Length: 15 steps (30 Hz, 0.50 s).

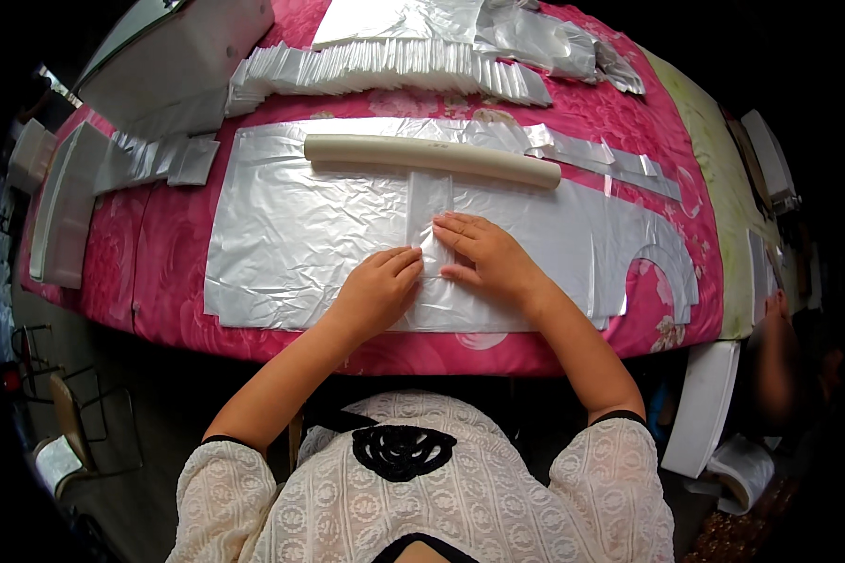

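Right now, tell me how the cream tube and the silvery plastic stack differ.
The cream tube is rounded and smooth; the silvery plastic stack is flat and creased. The cream tube is narrow; the silvery plastic stack is much broader. The cream tube rests on top; the silvery plastic stack lies beneath it. Both lie lengthwise.

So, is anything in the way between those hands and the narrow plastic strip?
Nothing visible: the left hand and right hand both touch the narrow plastic strip, atop the silvery sheets. Beyond them, a pale tube lies across the sheets at the strip's far end; whether it covers any strip isn't clear.
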### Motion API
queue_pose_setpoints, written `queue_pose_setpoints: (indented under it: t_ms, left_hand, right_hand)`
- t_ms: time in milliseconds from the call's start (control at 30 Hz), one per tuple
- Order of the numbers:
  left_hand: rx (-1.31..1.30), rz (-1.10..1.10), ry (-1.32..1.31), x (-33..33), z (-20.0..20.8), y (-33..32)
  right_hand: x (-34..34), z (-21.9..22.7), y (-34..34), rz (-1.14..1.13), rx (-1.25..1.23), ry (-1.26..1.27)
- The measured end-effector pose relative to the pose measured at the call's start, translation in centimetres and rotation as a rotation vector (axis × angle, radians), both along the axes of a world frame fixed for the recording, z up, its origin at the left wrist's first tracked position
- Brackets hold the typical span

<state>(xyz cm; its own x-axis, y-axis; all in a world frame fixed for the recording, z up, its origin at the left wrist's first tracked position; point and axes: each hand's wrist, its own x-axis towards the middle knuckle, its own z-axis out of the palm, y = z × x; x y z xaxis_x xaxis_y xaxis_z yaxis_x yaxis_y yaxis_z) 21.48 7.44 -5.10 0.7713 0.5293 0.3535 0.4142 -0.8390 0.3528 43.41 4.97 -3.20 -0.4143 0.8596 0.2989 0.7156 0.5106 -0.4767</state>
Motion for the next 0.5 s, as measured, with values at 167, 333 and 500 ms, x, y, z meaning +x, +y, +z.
queue_pose_setpoints:
  t_ms: [167, 333, 500]
  left_hand:
    - [0.150, -0.024, -0.083, 0.5, -0.4, 1.0]
    - [-0.131, -0.093, -0.186, 0.0, 1.4, -0.4]
    - [-0.120, -0.209, -0.122, -1.8, 2.2, -1.8]
  right_hand:
    - [0.2, 0.2, 0.7, -0.011, -0.024, 0.119]
    - [-0.3, -1.0, -0.5, 0.052, 0.086, 0.133]
    - [-1.4, -1.4, -3.6, 0.078, 0.129, 0.154]
